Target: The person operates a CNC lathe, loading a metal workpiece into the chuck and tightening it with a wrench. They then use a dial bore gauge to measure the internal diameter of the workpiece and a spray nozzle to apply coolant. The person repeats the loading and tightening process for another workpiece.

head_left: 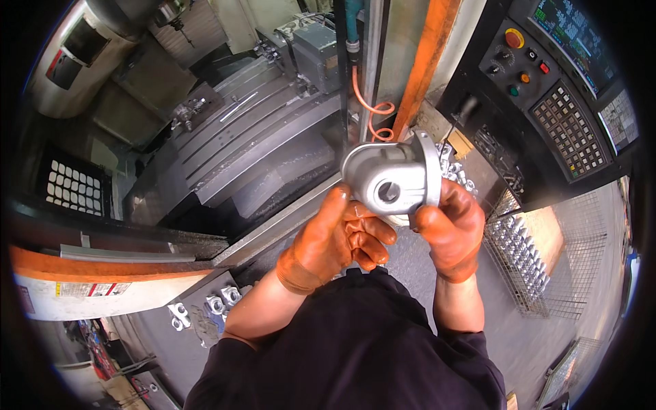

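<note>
Orange gloves cover both hands here, and they're closed around a silvery metal casting, held up in front of the body between the machine bed and the control panel. Left hand has its thumb against the casting's near left side, fingers curled below; right hand grips by the flange, thumb in front, its other fingers partly lost behind the metal. Small marks sit beside the casting's round hole, far too fine to read. Now for the writing: up at the right, the screen glows with green and pale characters, slanted and blurred, and its edge is cut off by the dark rim. A pale printed sheet sits below it, just as illegible, and the legends on the keypad are tiny. Over at lower left, a label with yellow and red patches carries print that dissolves into smudges. Castings pack the wire basket at right, their far rows hard to separate, while the dark shirt hides much of the floor.
</note>
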A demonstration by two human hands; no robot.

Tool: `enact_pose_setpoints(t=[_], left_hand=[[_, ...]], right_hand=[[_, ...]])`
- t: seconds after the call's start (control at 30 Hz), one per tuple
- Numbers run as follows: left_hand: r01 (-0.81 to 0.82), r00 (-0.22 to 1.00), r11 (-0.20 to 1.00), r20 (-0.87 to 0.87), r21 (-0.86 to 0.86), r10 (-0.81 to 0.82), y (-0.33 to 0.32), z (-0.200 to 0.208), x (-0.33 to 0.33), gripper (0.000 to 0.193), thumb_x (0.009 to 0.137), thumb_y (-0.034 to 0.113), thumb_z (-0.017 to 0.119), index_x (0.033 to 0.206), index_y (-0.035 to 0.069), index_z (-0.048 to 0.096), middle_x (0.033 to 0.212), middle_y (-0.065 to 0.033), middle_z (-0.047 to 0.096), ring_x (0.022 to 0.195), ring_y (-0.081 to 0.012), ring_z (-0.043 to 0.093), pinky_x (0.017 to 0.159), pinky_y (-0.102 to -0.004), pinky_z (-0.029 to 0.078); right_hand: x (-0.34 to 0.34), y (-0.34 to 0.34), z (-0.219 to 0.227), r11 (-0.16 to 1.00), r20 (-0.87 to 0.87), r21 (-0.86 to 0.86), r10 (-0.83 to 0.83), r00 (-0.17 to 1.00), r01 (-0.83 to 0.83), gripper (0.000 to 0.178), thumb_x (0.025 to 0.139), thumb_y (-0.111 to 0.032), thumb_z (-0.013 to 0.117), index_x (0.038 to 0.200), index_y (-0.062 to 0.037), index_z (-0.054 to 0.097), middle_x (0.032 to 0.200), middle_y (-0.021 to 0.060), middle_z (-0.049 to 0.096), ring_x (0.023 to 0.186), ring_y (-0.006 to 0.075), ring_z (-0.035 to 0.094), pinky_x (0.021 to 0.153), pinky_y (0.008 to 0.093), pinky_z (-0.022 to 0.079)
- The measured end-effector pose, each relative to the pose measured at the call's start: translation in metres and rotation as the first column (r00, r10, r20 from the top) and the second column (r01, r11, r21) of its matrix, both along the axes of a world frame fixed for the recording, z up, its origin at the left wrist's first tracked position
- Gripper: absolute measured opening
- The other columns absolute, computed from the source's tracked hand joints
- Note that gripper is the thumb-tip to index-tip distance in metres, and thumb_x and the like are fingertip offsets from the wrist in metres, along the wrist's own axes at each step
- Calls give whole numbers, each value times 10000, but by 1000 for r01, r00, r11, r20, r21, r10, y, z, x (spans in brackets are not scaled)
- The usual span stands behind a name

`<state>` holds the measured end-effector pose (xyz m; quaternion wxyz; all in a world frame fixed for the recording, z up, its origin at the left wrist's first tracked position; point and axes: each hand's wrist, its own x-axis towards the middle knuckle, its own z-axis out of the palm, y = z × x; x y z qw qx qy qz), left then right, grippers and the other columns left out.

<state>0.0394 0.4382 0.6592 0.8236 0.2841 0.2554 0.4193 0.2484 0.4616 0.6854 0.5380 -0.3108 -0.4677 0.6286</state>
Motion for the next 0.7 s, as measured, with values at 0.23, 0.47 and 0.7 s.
enact_pose_setpoints(t=[0.23,0.47,0.7], left_hand=[[-126,988,979,-66,159,137,16,-39,18,894,984,727,463,1518,11,441,1403,-185,605,1247,-289,630,1019,-431,527],[-59,962,953,-271,-298,-25,37,-174,67,716,1009,670,524,1482,133,507,1269,-10,675,1083,-147,664,838,-300,520],[-245,720,733,-625,-634,-300,16,-368,58,823,937,699,638,1485,103,492,1188,-143,666,967,-229,695,856,-397,552]], right_hand=[[27,22,-74,681,513,663,-114,851,-309,549,735,-233,940,1180,-32,691,1192,177,712,1066,352,707,859,401,520],[63,-1,-204,977,664,-195,195,722,-85,365,855,-326,837,1043,-25,752,969,174,759,888,305,713,816,403,555],[168,56,-475,745,653,-537,72,754,394,426,930,-341,814,1094,40,715,914,94,765,820,158,686,764,314,546]])
